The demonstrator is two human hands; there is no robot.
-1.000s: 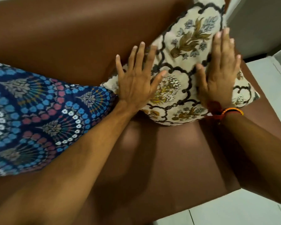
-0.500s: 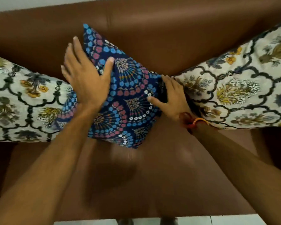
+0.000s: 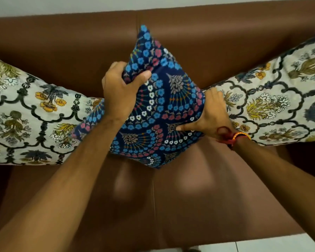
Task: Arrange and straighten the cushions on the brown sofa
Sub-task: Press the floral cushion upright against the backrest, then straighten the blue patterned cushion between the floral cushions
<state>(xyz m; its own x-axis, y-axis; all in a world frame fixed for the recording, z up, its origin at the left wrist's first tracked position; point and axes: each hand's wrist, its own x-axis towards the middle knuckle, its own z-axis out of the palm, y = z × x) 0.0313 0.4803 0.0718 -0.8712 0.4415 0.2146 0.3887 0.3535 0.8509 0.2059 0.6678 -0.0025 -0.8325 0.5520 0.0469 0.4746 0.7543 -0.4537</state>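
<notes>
A navy cushion [image 3: 164,106] with blue, pink and white flowers stands on one corner in the middle of the brown sofa [image 3: 189,197], leaning against the backrest. My left hand [image 3: 122,91] grips its upper left edge, fingers curled behind the fabric. My right hand [image 3: 211,115] holds its right corner, thumb on the front face, fingers tucked behind. A cream floral cushion [image 3: 31,120] lies at the left, its inner end touching the navy one. Another cream floral cushion [image 3: 273,102] lies at the right, behind my right hand.
The sofa's backrest [image 3: 225,42] runs across the top, with a pale wall above it. A seam [image 3: 154,206] splits the seat down the middle. White floor tiles [image 3: 280,244] show at the bottom right by the seat's front edge.
Both hands left the right cream cushion and took hold of the navy one. My left hand went from flat on it to gripping its edge. The cushion now stands higher and nearer the sofa's middle.
</notes>
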